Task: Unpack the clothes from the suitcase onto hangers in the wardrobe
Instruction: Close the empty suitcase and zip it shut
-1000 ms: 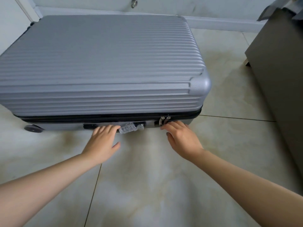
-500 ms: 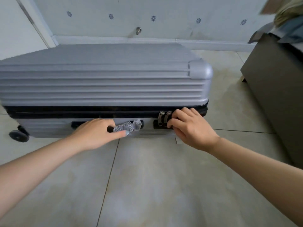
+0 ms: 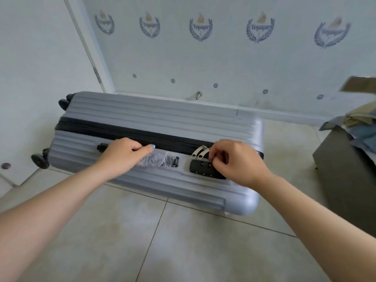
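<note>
In the head view, a grey ribbed suitcase (image 3: 162,119) is being stood on its long side on the tiled floor (image 3: 162,241), close to the wall, with its black wheels (image 3: 39,159) at the left end. Its black zip band (image 3: 126,132) is being kept closed along the upper face. The side handle (image 3: 162,159), wrapped in clear plastic film, is being gripped by the left hand (image 3: 124,155), fingers curled around it. The two silver zip pulls (image 3: 200,152) are being seen lying together just above the black combination lock (image 3: 203,169). The lock area is being pinched by the bent fingers of the right hand (image 3: 236,159); what exactly is being held under them cannot be told. A dark box (image 3: 345,180) with folded cloth (image 3: 362,127) on top is being seen at the right.
</note>
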Demonstrator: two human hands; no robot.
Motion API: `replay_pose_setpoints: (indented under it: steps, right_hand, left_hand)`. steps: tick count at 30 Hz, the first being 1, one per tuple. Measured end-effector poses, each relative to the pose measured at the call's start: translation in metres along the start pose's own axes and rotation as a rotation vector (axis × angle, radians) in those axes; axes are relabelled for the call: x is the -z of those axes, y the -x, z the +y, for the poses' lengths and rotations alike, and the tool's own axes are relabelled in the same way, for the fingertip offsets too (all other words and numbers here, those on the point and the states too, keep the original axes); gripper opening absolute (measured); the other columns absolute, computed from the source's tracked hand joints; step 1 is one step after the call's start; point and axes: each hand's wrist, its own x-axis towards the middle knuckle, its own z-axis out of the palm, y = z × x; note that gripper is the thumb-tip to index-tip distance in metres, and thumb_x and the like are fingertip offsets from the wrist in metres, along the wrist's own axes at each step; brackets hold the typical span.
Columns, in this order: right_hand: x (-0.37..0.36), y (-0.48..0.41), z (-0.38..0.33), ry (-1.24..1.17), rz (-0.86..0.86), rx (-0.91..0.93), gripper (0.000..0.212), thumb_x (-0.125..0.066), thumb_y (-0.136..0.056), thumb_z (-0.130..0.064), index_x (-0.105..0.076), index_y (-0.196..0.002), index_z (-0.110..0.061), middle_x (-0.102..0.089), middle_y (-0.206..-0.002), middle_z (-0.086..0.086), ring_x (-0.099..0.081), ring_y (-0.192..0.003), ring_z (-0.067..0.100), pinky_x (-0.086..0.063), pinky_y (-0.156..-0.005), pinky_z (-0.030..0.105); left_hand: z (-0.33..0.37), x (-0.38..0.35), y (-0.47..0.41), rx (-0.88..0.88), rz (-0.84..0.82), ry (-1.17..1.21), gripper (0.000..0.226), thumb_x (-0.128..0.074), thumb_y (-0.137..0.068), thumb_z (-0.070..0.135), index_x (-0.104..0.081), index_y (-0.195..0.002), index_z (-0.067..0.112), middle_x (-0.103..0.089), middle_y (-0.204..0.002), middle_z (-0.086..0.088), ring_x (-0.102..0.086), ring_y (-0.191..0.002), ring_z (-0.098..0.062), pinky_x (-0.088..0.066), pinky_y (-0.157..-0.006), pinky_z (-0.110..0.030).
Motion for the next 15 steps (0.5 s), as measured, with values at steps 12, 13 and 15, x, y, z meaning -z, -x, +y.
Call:
replay_pose_setpoints:
  steps: [12, 13, 15]
  right_hand:
    - [0.046, 0.028, -0.019, -0.373, -0.236, -0.031, 0.012, -0.055, -0.072, -0.019, -0.062, -0.072, -0.028, -0.062, -0.070, -0.011, -0.052, -0.062, 0.006, -0.044, -0.063, 0.022]
    - [0.042, 0.035, -0.022, -0.396, -0.262, -0.040, 0.011, -0.057, -0.074, -0.020, -0.062, -0.074, -0.029, -0.062, -0.070, -0.012, -0.052, -0.060, 0.005, -0.044, -0.062, 0.024]
    - [0.035, 0.046, -0.028, -0.385, -0.274, -0.028, 0.009, -0.061, -0.079, -0.022, -0.061, -0.080, -0.031, -0.060, -0.071, -0.016, -0.050, -0.061, 0.004, -0.042, -0.062, 0.024]
  left_hand:
    - [0.046, 0.052, 0.025, 0.045, -0.148, -0.237, 0.058, -0.043, -0.095, 0.052, -0.026, -0.052, 0.018, -0.034, -0.040, 0.001, -0.053, -0.044, -0.006, -0.031, -0.058, -0.027]
    - [0.047, 0.049, 0.030, 0.057, -0.157, -0.245, 0.058, -0.044, -0.095, 0.050, -0.025, -0.051, 0.017, -0.033, -0.037, 0.002, -0.051, -0.045, -0.014, -0.030, -0.061, -0.028]
    - [0.045, 0.045, 0.039, 0.076, -0.177, -0.235, 0.058, -0.044, -0.096, 0.048, -0.026, -0.050, 0.017, -0.033, -0.034, 0.002, -0.053, -0.048, -0.020, -0.031, -0.064, -0.026]
